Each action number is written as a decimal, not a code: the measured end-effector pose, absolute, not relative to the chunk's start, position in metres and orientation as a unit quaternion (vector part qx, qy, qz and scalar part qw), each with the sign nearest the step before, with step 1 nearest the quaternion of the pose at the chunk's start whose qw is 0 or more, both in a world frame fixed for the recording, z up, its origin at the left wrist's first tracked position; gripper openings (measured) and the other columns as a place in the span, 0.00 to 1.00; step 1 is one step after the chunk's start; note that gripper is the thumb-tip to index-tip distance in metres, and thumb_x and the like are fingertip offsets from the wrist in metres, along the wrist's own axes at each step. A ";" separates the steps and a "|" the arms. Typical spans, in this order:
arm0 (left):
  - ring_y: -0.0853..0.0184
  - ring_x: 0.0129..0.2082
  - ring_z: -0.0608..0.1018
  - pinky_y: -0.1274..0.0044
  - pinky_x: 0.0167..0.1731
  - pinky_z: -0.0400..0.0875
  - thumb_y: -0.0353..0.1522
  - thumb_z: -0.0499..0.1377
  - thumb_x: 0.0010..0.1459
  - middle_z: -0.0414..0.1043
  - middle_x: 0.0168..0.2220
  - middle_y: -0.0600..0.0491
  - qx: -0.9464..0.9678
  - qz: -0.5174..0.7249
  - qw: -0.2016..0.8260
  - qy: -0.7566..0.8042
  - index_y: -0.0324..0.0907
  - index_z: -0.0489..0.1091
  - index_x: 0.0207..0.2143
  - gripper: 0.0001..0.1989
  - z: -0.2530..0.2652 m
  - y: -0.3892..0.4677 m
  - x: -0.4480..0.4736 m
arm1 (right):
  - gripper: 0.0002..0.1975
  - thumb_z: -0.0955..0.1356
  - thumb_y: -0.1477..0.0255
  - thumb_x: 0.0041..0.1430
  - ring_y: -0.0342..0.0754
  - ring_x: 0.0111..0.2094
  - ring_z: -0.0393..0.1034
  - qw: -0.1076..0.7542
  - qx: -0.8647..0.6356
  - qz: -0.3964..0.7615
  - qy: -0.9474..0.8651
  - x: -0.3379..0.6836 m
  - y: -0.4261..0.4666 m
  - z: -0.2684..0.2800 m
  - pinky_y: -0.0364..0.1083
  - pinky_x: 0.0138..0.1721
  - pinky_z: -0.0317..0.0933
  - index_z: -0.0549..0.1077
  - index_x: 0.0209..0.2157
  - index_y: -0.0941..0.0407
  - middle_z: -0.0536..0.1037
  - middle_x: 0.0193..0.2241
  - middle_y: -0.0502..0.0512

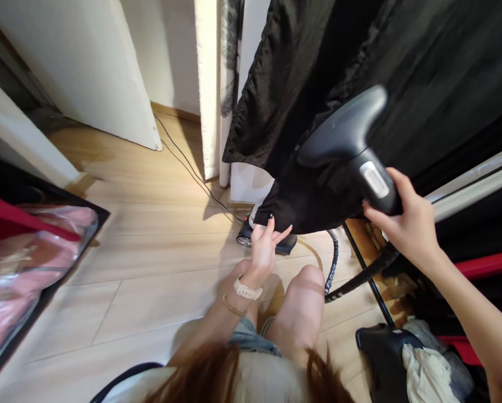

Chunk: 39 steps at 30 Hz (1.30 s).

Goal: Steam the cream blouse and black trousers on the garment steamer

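A black garment (301, 196) hangs in front of me, its lower edge reaching down to my left hand (264, 243). The fingers of that hand pinch the hem, with the thumb on the near side. In my right hand (410, 224) is the handle of a dark garment steamer head (343, 129), which lies close against the cloth; I cannot tell whether it touches. A pale button sits on the steamer's handle. From the handle's lower end a black hose (360, 277) curves down to the floor. Partly behind the garment stands the steamer's wheeled base (287, 244).
A thin cable (192, 170) runs over the wooden floor (150, 263) to the base. On the left are a white door (87, 73) and pink plastic-wrapped goods (61, 246). At the lower right, a black bin (385, 347) stands beside crumpled pale cloth (430, 372).
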State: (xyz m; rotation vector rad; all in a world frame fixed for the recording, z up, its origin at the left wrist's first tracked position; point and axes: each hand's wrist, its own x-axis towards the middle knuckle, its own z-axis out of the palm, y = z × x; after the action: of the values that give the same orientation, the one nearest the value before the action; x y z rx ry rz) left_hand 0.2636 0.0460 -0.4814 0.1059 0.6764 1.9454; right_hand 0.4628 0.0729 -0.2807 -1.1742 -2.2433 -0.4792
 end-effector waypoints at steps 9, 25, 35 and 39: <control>0.82 0.19 0.56 0.62 0.40 0.84 0.39 0.71 0.54 0.58 0.28 0.62 -0.012 0.809 0.513 0.287 0.40 0.67 0.35 0.18 -0.477 0.044 0.258 | 0.33 0.71 0.67 0.59 0.59 0.47 0.79 0.136 -0.409 -0.157 -0.889 0.465 0.076 -0.330 0.50 0.37 0.74 0.63 0.65 0.51 0.76 0.57 0.57; 0.62 0.48 0.80 0.57 0.53 0.77 0.44 0.63 0.62 0.58 0.67 0.48 0.025 0.803 0.536 0.261 0.57 0.69 0.59 0.23 -0.478 0.039 0.252 | 0.31 0.69 0.65 0.59 0.60 0.46 0.79 0.138 -0.434 -0.103 -0.884 0.454 0.070 -0.338 0.52 0.40 0.73 0.65 0.64 0.51 0.78 0.54 0.57; 0.61 0.51 0.78 0.55 0.52 0.77 0.44 0.64 0.61 0.63 0.63 0.49 0.063 0.812 0.532 0.232 0.56 0.70 0.57 0.22 -0.475 0.035 0.255 | 0.31 0.70 0.65 0.58 0.61 0.47 0.78 0.140 -0.451 -0.117 -0.874 0.456 0.071 -0.332 0.52 0.41 0.72 0.65 0.63 0.50 0.79 0.52 0.57; 0.61 0.51 0.78 0.55 0.52 0.78 0.43 0.63 0.62 0.63 0.62 0.51 0.040 0.810 0.537 0.233 0.53 0.72 0.51 0.16 -0.477 0.038 0.257 | 0.32 0.70 0.62 0.56 0.64 0.45 0.78 0.235 -0.493 -0.189 -0.816 0.465 0.077 -0.296 0.55 0.43 0.71 0.65 0.62 0.50 0.80 0.48 0.58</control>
State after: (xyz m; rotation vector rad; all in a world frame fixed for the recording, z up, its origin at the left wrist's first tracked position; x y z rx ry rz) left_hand 0.2567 0.0380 -0.4766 0.0947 0.5543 1.9279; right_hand 0.4647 0.0769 -0.2956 -1.3523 -2.2397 -0.5183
